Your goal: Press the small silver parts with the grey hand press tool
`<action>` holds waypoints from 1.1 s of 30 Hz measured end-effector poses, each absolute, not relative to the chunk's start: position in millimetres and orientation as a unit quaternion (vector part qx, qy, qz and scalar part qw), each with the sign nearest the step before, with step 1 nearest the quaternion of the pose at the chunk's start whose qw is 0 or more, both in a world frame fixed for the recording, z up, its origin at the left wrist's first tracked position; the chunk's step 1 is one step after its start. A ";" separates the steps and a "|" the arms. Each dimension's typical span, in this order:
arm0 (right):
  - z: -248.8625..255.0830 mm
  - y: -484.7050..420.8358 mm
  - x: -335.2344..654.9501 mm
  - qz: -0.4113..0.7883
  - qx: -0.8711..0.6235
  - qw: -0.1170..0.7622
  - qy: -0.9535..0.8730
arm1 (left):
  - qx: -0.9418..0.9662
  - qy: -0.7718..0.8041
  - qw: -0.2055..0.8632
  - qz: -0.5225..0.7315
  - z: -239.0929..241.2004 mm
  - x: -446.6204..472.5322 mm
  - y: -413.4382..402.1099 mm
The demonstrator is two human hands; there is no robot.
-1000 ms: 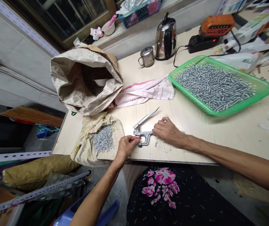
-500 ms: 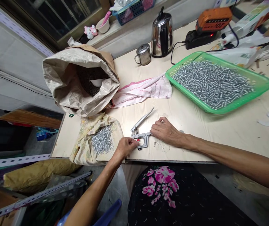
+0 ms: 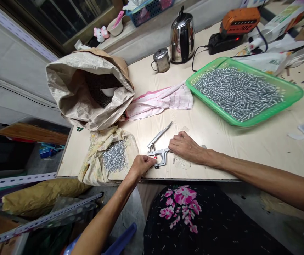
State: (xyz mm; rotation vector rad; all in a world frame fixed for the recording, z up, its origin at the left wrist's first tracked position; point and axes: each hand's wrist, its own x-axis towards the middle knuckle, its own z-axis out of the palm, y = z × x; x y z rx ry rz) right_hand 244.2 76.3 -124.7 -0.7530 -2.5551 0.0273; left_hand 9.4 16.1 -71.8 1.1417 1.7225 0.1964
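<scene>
A silver press plier (image 3: 159,146) lies on the pale table (image 3: 221,141) near its front edge, upper handle raised. My left hand (image 3: 140,165) is pinched at the plier's jaw, fingertips by a small red part; what it holds is too small to name. My right hand (image 3: 185,147) rests closed over the plier's lower handle, pressing it to the table. A flowered cloth (image 3: 99,166) with a heap of small metal pieces (image 3: 115,158) lies just left of my left hand.
A green tray (image 3: 247,122) full of metal pieces stands at the right. An open paper sack (image 3: 72,92), a pink-and-white cloth (image 3: 162,101), a steel mug (image 3: 161,61), a kettle (image 3: 181,35) and an orange charger (image 3: 238,21) lie farther back. Angle bars (image 3: 35,219) are below left.
The view shifted slightly, so everything sits a little lower left. Both hands stay on the plier; the left fingers remain pinched at the jaw.
</scene>
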 end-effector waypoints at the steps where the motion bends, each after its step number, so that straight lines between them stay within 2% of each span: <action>1: -123.9 76.5 244.4 0.013 -0.274 0.229 -0.934 | 0.468 0.714 0.515 0.082 -71.4 9.5 16.1; 6: -111.9 79.0 249.8 0.055 -0.278 0.178 -0.942 | 0.453 0.710 0.533 0.086 -69.5 10.8 19.7; 11: -103.6 99.4 257.4 0.124 -0.284 0.173 -0.935 | 0.438 0.714 0.542 0.069 -66.0 12.4 23.0; 15: -104.9 124.5 253.8 0.141 -0.244 0.121 -0.952 | 0.430 0.723 0.536 0.068 -62.5 15.2 21.8; 21: -95.2 133.1 241.6 0.127 -0.226 0.090 -0.962 | 0.414 0.711 0.561 0.092 -64.5 12.6 19.1; 26: -95.0 132.3 236.9 0.111 -0.210 0.114 -0.965 | 0.393 0.707 0.576 0.120 -68.7 4.6 23.1; 30: -99.7 132.2 236.2 0.146 -0.196 0.143 -0.959 | 0.402 0.706 0.572 0.111 -66.6 2.2 25.6; 33: -100.9 129.2 236.6 0.172 -0.209 0.158 -0.950 | 0.451 0.730 0.501 0.112 -61.6 0.8 24.5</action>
